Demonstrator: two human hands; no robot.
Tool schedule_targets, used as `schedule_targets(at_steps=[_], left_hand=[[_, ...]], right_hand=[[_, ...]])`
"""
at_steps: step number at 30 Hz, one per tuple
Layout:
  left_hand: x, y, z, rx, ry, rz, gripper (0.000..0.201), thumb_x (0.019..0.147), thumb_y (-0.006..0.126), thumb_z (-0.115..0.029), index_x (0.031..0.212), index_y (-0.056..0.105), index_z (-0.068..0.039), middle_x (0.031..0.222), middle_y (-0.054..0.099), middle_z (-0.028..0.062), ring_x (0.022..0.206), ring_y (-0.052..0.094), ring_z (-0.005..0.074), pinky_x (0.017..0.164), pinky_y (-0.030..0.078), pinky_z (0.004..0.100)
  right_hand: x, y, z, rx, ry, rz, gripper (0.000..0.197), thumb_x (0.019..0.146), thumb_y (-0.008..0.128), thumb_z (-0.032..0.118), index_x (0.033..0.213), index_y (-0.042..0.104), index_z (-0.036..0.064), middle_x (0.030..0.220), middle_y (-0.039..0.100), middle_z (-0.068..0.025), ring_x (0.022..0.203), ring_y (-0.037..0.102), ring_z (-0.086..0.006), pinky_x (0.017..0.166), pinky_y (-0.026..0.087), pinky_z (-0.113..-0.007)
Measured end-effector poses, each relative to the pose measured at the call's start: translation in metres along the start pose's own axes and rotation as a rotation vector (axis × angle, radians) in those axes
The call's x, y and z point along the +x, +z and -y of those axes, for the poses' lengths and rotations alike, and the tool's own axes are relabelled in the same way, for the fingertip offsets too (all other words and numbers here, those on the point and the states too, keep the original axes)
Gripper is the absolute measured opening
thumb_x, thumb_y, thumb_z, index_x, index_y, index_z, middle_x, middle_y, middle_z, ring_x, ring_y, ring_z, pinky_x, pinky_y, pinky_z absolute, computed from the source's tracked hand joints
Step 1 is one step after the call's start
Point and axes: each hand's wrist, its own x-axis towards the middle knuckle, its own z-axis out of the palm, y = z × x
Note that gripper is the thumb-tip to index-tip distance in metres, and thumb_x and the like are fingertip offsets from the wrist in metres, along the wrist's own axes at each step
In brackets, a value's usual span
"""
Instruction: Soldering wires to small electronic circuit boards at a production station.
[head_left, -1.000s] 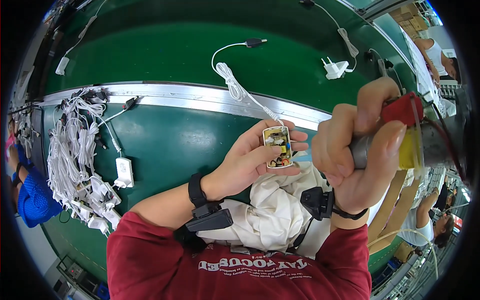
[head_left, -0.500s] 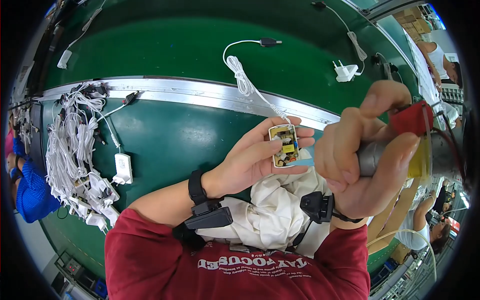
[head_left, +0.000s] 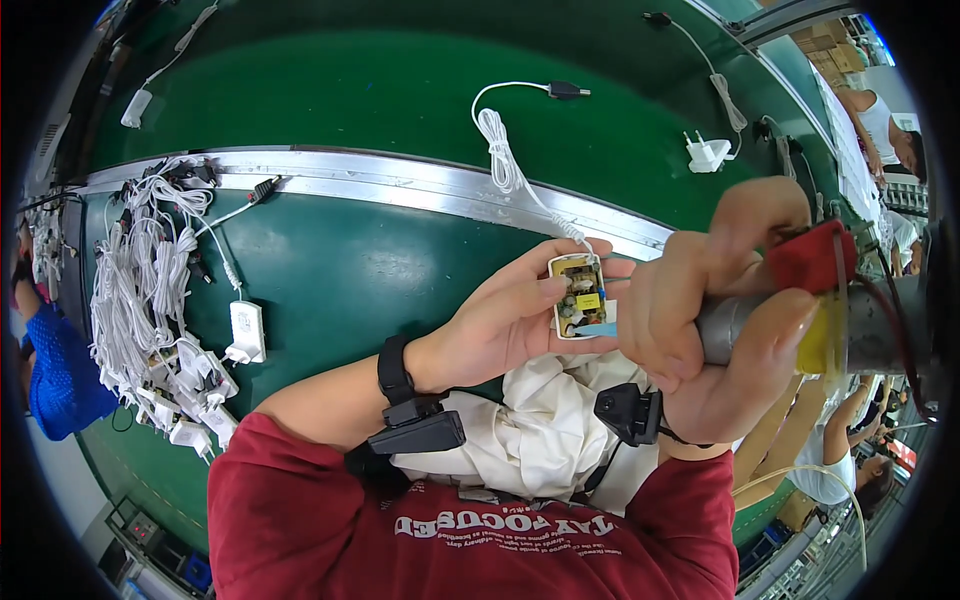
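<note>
- In the head view, the open adapter [head_left: 577, 296] is held face up in the left hand [head_left: 500, 315], above the near edge of the green bench [head_left: 370, 280].
- It is pinched between the thumb, laid over one edge of the circuit board, and the fingers beneath, whose slightly parted tips are seen past the far side; the components are presumably left exposed this way.
- The grey tool [head_left: 735, 325] is gripped in the right hand [head_left: 690, 310], with the fingers curled around its barrel; the index finger is bent near a red block [head_left: 815, 255], though whether this is being pressed cannot be told.
- The light-blue tip [head_left: 595, 330] is brought over the lower end of the board, probably steadied by the hands being kept close (contact cannot be made out).
- The adapter's cable [head_left: 500, 150] is laid across the metal rail [head_left: 400, 180], apparently so that its weight is borne there.
- One open adapter, one tool and one black connector [head_left: 570, 91] on that cable are counted.
- One closed adapter [head_left: 247, 332] is set just beside the pile of adapters [head_left: 150, 290], which is too tangled to be counted.
- Beyond the rail, two more are clearly seen: a white adapter [head_left: 136, 107] at far left and a two-pin adapter [head_left: 709, 154] at right.
- Two black wrist devices [head_left: 418, 427] are worn, one per wrist.
</note>
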Motion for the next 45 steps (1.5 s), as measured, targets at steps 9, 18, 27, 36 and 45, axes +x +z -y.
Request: schedule_targets(at_steps=[9,18,27,36,45], left_hand=[[0.015,0.02,-0.012,0.601,0.136,-0.346,0.037,0.092,0.048,-0.011,0.126,0.035,-0.005,0.121,0.048,0.0118,0.108,0.052,0.0189,0.088,0.05,0.0379],[0.139,0.085,-0.101,2.21,0.967,-0.165,0.029,0.072,0.052,-0.016,0.093,0.054,0.003,0.091,0.058,0.0217,0.088,0.058,0.0369,0.075,0.048,0.041],[0.122,0.0,-0.086,2.646,0.441,-0.443,0.042,0.07,0.057,-0.01,0.109,0.05,0.005,0.093,0.058,0.0192,0.091,0.058,0.0324,0.072,0.051,0.0387],[-0.079,0.072,-0.128,2.887,0.255,-0.839,0.028,0.075,0.065,-0.024,0.085,0.053,-0.001,0.08,0.058,0.0142,0.078,0.06,0.0283,0.063,0.05,0.0374],[-0.182,0.055,-0.103,2.565,-0.289,-1.222,0.038,0.08,0.064,-0.03,0.099,0.052,0.0,0.082,0.063,0.015,0.072,0.063,0.0279,0.054,0.047,0.0364]], right_hand=[[0.001,-0.004,0.003,0.143,-0.023,-0.036,0.047,0.095,0.035,0.048,0.107,0.034,0.0028,0.049,0.033,0.0016,0.035,0.027,-0.0053,0.035,0.023,-0.02],[-0.005,0.007,0.01,0.294,-0.05,-0.023,0.043,0.096,0.036,0.044,0.108,0.037,0.0021,0.048,0.03,0.0021,0.035,0.024,-0.0051,0.034,0.02,-0.02],[-0.007,0.008,0.009,0.361,-0.054,-0.056,0.038,0.096,0.038,0.041,0.107,0.039,0.004,0.048,0.029,0.0022,0.034,0.024,-0.0048,0.033,0.019,-0.02],[-0.003,0.008,0.002,0.348,-0.078,-0.05,0.034,0.097,0.037,0.037,0.105,0.041,0.0045,0.048,0.029,0.0025,0.034,0.024,-0.0045,0.033,0.019,-0.02],[-0.001,0.017,0.002,0.409,-0.062,-0.084,0.036,0.094,0.046,0.036,0.102,0.041,0.0014,0.047,0.033,0.0011,0.035,0.025,-0.0042,0.034,0.02,-0.02]])
